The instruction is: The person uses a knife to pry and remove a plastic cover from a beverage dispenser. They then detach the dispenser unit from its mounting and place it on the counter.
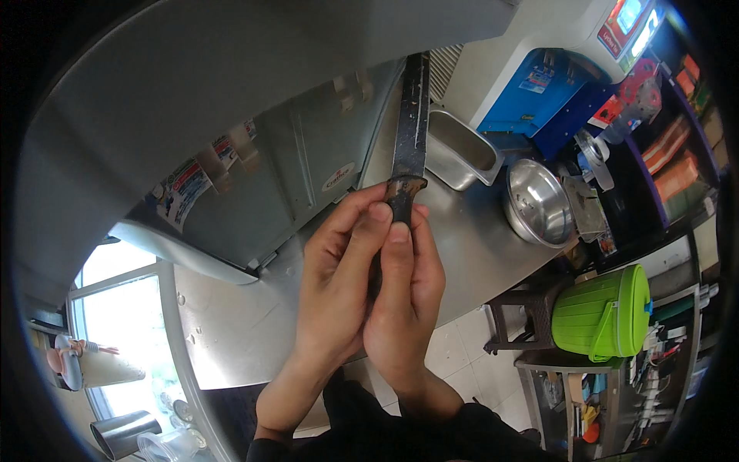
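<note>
In the middle of the head view I hold a long knife [411, 135] with both hands, its blade pointing away from me. Dark and spotted with small bits, the blade reaches up past the corner of a grey metal machine. The knife's dark handle has a worn, brownish patch near the blade. My left hand [339, 266] is closed on the handle from the left, thumb on top. Closed on it from the right is my right hand [404, 292], its thumb beside the other. The handle's lower end is mostly hidden between my palms.
A steel counter [473, 254] lies under my hands. On it stand a grey machine [285, 154], a rectangular steel pan [462, 146] and a round steel bowl [536, 202]. A green lidded bucket [596, 312] sits on a brown stool [531, 316] at the right.
</note>
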`<state>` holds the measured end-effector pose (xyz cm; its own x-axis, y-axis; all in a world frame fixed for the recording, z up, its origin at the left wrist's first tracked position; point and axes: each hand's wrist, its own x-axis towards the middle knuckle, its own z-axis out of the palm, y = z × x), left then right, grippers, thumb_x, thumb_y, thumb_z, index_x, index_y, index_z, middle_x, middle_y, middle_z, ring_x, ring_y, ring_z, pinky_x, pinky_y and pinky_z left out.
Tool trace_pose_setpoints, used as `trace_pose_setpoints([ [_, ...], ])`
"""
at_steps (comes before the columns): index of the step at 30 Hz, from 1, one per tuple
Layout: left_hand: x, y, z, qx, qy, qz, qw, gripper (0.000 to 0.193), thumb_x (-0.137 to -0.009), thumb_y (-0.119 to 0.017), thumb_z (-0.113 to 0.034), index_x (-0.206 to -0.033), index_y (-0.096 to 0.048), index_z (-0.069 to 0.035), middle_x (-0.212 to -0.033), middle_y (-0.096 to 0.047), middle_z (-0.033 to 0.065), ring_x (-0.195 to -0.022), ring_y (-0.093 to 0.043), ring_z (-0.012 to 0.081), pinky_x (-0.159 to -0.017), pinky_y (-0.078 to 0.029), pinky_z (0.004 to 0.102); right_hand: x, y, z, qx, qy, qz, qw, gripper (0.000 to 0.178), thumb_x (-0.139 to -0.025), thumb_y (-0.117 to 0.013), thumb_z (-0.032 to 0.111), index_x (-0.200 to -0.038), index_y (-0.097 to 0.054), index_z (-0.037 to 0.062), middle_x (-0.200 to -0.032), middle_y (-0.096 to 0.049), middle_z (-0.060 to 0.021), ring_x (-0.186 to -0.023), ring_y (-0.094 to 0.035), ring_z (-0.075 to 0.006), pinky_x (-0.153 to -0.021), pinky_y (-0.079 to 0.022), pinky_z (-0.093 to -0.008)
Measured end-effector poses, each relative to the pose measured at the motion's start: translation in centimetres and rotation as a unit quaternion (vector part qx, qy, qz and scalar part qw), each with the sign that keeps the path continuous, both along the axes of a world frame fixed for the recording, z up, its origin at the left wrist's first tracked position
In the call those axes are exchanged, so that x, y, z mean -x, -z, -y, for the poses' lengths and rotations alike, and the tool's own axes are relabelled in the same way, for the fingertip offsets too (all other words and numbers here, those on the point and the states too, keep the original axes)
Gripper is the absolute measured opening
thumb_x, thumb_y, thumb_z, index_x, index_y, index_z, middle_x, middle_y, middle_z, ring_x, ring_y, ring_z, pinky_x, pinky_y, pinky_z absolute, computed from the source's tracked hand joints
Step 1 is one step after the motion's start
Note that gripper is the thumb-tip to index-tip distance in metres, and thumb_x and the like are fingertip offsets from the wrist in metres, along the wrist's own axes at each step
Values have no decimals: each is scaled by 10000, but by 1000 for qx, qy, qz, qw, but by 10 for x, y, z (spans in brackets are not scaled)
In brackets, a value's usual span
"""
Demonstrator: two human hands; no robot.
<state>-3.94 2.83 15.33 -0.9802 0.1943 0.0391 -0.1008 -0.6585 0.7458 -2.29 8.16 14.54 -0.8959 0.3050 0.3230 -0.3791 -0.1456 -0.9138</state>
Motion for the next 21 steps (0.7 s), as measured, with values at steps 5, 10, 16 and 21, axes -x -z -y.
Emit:
trace_pose_setpoints([
  [5, 2, -2, 1, 24, -19, -10, 999, 286, -951, -465, -167, -1148, -540, 26, -978, -626, 77, -852, -566, 78, -754, -461, 211, 1, -2, 4, 19, -2, -2, 1000, 277, -988, -348, 179, -1121, -491, -18, -954, -508, -24, -872, -463, -60, -761, -371, -190],
  [10, 2, -3, 5, 38, -20, -19, 999, 284, -946, -474, -166, -1139, -547, 28, -972, -626, 72, -852, -565, 76, -756, -456, 207, 2, -2, 9, 29, 5, -10, 1000, 279, -988, -350, 189, -1116, -493, -14, -956, -510, -25, -869, -463, -57, -762, -370, -185],
  [16, 2, -18, 15, 122, -45, 9, 991, 291, -940, -487, -179, -1139, -550, 25, -909, -618, 59, -781, -558, 58, -687, -460, 192, 0, -2, 16, 112, -34, 15, 993, 318, -982, -375, 233, -1176, -456, -7, -1024, -558, -119, -921, -558, -167, -796, -442, -261],
  [21, 6, -66, 47, 319, 38, 36, 946, 319, -931, -488, -245, -1114, -556, 8, -565, -403, -58, -396, -363, -4, -297, -268, 136, -9, -30, 32, 348, -170, 34, 921, 338, -984, -377, 255, -1221, -403, 15, -943, -527, -68, -831, -543, -115, -693, -449, -216],
])
